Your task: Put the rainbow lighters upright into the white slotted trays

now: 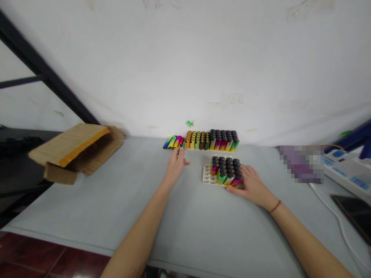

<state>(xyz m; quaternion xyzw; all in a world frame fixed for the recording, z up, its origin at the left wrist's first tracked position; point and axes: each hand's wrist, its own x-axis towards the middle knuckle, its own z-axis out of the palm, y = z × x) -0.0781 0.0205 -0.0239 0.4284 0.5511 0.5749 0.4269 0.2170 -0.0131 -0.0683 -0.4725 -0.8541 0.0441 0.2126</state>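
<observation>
On the grey table stands a white tray with upright lighters, black-topped and brightly coloured; several holes at its left side hold none. My right hand grips the tray's right side, thumb along the front and fingers behind. Farther back, my left hand has its fingertips closed on a lighter, of which only a small green and dark part shows. Just beyond that hand several loose lighters lie flat, side by side.
Two lighter groups stand by the wall: gold-topped lighters and black-topped ones. An open cardboard box lies at the left. Toward the right are a blurred purple item, a power strip, a white cable and a phone.
</observation>
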